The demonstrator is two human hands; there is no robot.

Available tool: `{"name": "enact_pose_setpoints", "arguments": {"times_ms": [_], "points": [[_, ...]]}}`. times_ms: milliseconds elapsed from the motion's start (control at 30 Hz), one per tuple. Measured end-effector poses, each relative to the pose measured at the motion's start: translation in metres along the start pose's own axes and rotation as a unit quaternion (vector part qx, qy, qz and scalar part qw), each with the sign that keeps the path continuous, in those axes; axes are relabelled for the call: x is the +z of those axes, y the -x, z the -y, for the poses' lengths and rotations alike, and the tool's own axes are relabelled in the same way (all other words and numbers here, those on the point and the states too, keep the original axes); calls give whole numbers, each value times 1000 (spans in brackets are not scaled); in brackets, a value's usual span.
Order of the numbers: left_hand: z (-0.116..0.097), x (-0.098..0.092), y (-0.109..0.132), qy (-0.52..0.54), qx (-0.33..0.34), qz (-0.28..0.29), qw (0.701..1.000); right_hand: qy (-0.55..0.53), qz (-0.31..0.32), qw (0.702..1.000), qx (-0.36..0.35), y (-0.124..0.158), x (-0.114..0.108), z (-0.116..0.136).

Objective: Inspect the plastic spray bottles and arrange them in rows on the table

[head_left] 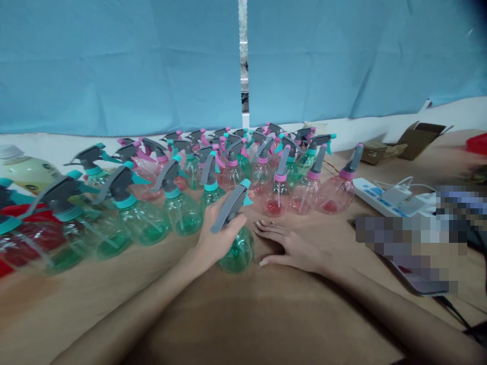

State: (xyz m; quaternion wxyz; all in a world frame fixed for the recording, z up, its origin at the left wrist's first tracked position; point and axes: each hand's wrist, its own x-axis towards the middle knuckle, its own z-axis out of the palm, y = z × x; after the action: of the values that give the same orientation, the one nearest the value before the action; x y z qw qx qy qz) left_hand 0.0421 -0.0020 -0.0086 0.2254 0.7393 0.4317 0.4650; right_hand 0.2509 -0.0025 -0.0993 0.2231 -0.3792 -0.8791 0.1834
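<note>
— Bottle (238, 251) first: where is it, and what are the fingers doing?

— It stands upright on the table (266, 314), just in front of the person. The left hand (216, 238) has its fingers curled round the neck, under the grey trigger (228, 208). A grip that high likely steadies a top-heavy sprayer.

— And the other hand?

— The right hand (289, 246) lies flat on the table just beside the bottle, fingers straight and close together, pinching nothing. It looks like a brace.

— Beyond that?

— Sprayers (266, 172) stand crowded in rows behind, green to the left, pink to the right. A power strip (375, 195) lies at the right, and a blue sheet (114, 61) hangs behind.
</note>
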Motion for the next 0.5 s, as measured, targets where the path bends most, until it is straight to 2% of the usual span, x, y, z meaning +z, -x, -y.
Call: {"name": "enact_pose_setpoints", "arguments": {"times_ms": [500], "points": [[4,0,-1,7,10,-3,1000,-2,0,1000,-3,0,-1,0]]}}
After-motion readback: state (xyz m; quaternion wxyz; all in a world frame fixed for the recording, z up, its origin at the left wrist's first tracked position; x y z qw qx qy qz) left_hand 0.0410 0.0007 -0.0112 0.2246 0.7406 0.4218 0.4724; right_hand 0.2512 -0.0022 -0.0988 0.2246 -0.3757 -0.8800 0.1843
